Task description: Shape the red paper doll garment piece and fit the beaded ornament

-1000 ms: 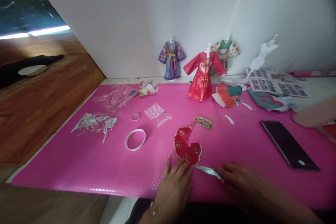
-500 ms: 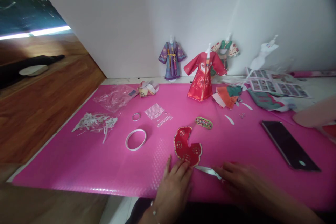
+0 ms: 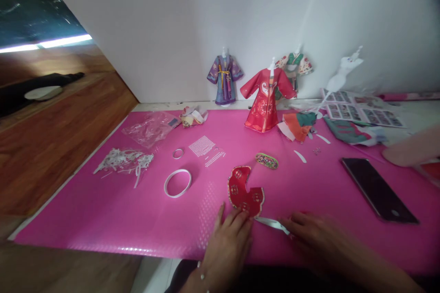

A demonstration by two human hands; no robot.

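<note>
A curved red fabric piece [image 3: 252,198], shaped like a collar, lies near the front of the pink mat, with gold motifs and a pale beaded-looking edge. My left hand [image 3: 228,233] rests on the mat with its fingers stretched out flat, fingertips pressing the piece's lower edge. From the right, my right hand [image 3: 302,228] grips a slim, pointed silver tool [image 3: 272,223]; whether it is tweezers or small scissors I cannot tell. Its tip meets the lower right corner of the red piece. Just above lies an oval green-rimmed case [image 3: 266,160] of tiny multicoloured bits.
Left are white tape rings [image 3: 178,183], a pearl-dot sheet [image 3: 202,145] and a bag of white scraps [image 3: 123,161]. A phone [image 3: 380,190] lies right. Behind stand a red robe [image 3: 263,105], a purple robe [image 3: 225,80] and a bare white mannequin [image 3: 342,73]. Another person's arm [image 3: 412,146] reaches in right.
Almost nothing differs. Both hands, the silver tool and the red piece keep their places; the view has shifted very slightly.
</note>
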